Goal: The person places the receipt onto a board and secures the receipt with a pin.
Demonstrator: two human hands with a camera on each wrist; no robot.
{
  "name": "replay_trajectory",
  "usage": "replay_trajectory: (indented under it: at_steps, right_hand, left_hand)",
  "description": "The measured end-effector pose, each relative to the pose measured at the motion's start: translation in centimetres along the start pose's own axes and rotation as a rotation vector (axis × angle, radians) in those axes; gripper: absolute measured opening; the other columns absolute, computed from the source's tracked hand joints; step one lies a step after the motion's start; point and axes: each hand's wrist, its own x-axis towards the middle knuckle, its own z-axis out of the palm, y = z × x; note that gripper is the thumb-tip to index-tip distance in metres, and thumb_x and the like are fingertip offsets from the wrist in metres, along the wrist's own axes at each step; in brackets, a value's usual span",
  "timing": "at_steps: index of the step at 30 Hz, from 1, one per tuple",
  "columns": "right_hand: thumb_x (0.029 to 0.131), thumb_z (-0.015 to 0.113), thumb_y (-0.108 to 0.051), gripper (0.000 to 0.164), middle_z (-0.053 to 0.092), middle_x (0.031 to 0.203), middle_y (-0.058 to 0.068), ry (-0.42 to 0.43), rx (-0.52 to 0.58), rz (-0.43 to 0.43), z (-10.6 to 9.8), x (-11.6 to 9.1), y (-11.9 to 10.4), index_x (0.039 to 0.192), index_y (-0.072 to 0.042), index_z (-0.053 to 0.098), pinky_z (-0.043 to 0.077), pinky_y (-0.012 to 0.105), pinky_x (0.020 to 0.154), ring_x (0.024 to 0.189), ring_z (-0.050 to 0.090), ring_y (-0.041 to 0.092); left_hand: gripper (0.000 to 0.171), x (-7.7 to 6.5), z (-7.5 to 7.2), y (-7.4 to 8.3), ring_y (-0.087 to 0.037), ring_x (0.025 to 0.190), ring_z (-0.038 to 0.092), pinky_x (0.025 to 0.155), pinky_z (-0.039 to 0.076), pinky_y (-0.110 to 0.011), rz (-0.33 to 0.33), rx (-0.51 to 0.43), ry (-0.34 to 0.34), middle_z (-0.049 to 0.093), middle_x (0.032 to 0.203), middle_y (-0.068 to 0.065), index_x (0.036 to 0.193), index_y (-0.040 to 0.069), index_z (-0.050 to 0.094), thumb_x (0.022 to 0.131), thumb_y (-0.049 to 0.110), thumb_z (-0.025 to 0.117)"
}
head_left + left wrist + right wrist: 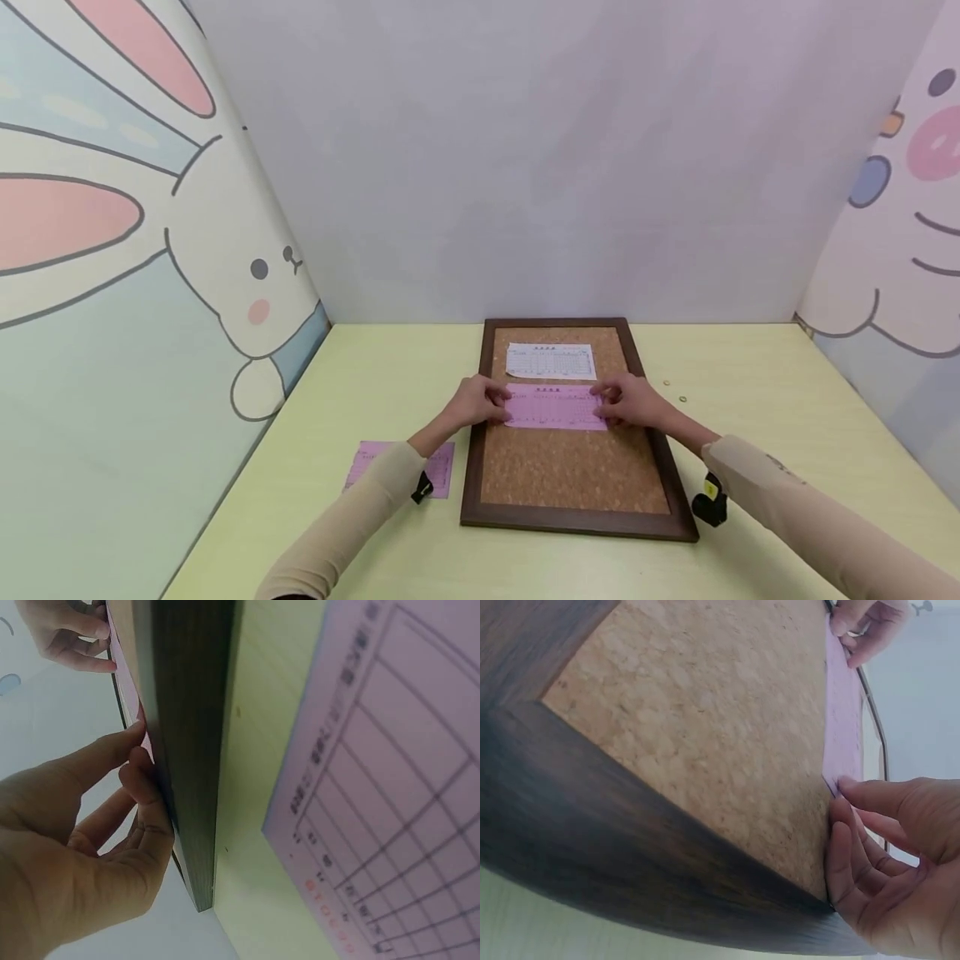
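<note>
A pink printed form (555, 407) lies over the middle of a cork board (573, 471) with a dark wooden frame. My left hand (480, 402) pinches its left edge between thumb and fingers. At the opposite edge, my right hand (632, 402) pinches the same form. In the right wrist view, the right thumb is on top of the paper's corner, with curled fingers against the cork. Just above the pink form, a white printed form (551, 362) sits on the cork. Whether anything fastens it there is too small to tell.
Another pink form (441, 473) lies on the pale yellow table left of the board, partly hidden by the left forearm. Two tiny ring-like items, one a small ring (667, 383), rest right of the frame. A grey wall (555, 167) closes off the back.
</note>
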Motion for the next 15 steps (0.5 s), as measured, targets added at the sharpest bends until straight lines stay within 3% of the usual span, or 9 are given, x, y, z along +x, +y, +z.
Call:
replay_trajectory:
  at_steps: [7, 15]
  right_hand:
    - [0.095, 0.071, -0.010, 0.022, 0.069, 0.082, 0.007, -0.044, 0.028, -0.017, -2.0, -0.7, 0.9, 0.113, 0.004, 0.072, 0.057, 0.027, 0.059, 0.067, 0.063, 0.014]
    - [0.099, 0.064, -0.011, 0.027, 0.074, 0.083, 0.015, 0.106, -0.057, -0.015, -5.9, -1.1, 2.3, 0.114, 0.009, 0.071, 0.056, 0.027, 0.058, 0.069, 0.068, 0.017]
  left_hand:
    - [0.029, 0.0, 0.1, 0.1, -0.006, 0.064, 0.055, 0.057, 0.043, -0.017, 0.016, 0.006, -0.013, 0.074, 0.084, -0.010, 0.108, -0.002, 0.076, 0.081, 0.006, 0.085]
    - [0.028, 0.0, -0.3, 0.0, -0.006, 0.063, 0.055, 0.057, 0.043, -0.018, 0.027, 0.025, -0.010, 0.072, 0.081, -0.008, 0.107, -0.002, 0.075, 0.081, 0.006, 0.085]
